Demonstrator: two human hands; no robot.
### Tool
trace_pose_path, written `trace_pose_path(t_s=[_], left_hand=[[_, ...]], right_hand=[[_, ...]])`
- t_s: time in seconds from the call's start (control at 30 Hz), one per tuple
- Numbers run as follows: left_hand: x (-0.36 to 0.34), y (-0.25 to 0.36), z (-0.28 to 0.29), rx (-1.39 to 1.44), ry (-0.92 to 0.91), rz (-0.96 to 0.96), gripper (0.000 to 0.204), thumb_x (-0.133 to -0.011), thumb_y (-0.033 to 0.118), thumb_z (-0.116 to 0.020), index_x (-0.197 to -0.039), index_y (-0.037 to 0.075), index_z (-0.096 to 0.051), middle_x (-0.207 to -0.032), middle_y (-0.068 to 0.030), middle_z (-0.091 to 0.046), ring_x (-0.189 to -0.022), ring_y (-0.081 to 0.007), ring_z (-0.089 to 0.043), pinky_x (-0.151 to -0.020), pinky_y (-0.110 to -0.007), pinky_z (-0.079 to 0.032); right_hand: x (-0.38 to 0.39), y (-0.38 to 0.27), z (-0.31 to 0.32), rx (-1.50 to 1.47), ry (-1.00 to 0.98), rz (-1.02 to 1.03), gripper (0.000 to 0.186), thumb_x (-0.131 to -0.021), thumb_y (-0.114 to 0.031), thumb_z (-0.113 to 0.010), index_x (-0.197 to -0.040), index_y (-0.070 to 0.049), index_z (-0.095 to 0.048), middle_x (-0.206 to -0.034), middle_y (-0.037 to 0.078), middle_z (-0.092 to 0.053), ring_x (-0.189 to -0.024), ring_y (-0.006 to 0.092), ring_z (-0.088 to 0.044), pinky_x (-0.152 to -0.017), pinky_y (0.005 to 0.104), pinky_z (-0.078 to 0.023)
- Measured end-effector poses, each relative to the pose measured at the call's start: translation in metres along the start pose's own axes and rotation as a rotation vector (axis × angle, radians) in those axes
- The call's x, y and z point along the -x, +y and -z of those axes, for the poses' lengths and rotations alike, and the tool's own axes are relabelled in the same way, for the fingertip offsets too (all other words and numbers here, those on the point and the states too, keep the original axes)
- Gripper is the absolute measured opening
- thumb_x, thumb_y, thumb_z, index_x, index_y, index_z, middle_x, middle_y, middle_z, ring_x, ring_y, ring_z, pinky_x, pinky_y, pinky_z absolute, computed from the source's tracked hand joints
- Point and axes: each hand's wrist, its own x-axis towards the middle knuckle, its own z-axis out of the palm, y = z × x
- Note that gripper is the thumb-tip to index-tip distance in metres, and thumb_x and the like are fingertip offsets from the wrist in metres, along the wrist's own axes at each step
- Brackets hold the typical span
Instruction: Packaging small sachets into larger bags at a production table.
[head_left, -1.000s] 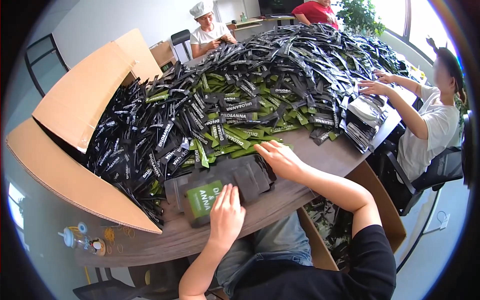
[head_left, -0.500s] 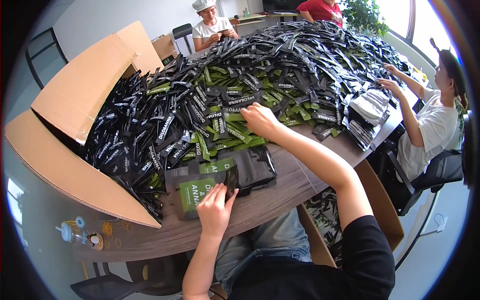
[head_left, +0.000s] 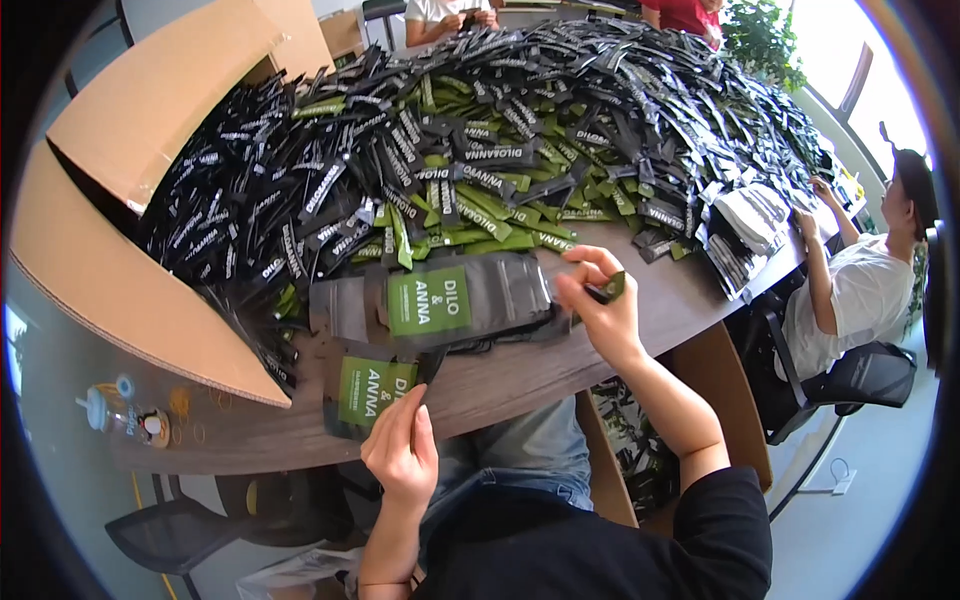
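here's the bench [head_left: 575,365], sachet heap [head_left: 560,130] sprawling over it | pouch stack [head_left: 430,295] lying flat | nearer us, a loose pouch [head_left: 365,390], right edge pinched in the left hand [head_left: 400,445] | right hand [head_left: 605,310] curled round a green sachet [head_left: 611,287], fingertips at the stack's end

At the left, a clear bottle with a pale blue lid [head_left: 125,420] is near some thin yellow bands [head_left: 180,403]. Below is a black mesh-backed chair [head_left: 165,533]. At the upper right, a leafy green plant [head_left: 757,45] is beside a bright window [head_left: 832,45].
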Motion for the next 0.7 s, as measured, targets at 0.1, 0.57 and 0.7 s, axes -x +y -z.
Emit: trace_pose_path(t_s=[0.1,0.57,0.7], left_hand=[[0.020,0.008,0.010,-0.019,0.010,0.174,0.012,-0.084,0.001,-0.059,-0.092,-0.007,-0.064,-0.083,-0.0169,-0.066,-0.073,-0.0309,-0.065,-0.066,-0.034,-0.051],[0.032,0.037,0.001,0.153,-0.132,-0.030,0.024,-0.072,-0.001,-0.069,-0.095,-0.005,-0.066,-0.098,-0.0131,-0.066,-0.080,-0.0250,-0.063,-0.070,-0.032,-0.051],[0.036,0.032,0.011,0.285,-0.304,0.052,0.041,-0.072,0.008,-0.075,-0.108,-0.004,-0.061,-0.105,-0.0148,-0.064,-0.089,-0.0303,-0.064,-0.076,-0.032,-0.052]], right_hand=[[0.023,-0.020,-0.012,-0.198,0.209,0.052,0.026,-0.083,0.002,-0.060,-0.096,-0.006,-0.039,-0.060,0.000,-0.049,-0.050,0.0065,-0.047,-0.043,0.0212,-0.036],[0.109,-0.025,-0.032,-0.037,-0.386,-0.304,0.019,-0.091,-0.009,-0.052,-0.074,-0.005,-0.049,-0.058,0.000,-0.047,-0.049,0.0053,-0.038,-0.045,0.0222,-0.031],[0.086,-0.043,-0.050,0.283,-0.569,-0.376,0.021,-0.081,-0.009,-0.061,-0.066,0.002,-0.051,-0.055,0.015,-0.050,-0.052,0.0213,-0.056,-0.051,0.0350,-0.041]])
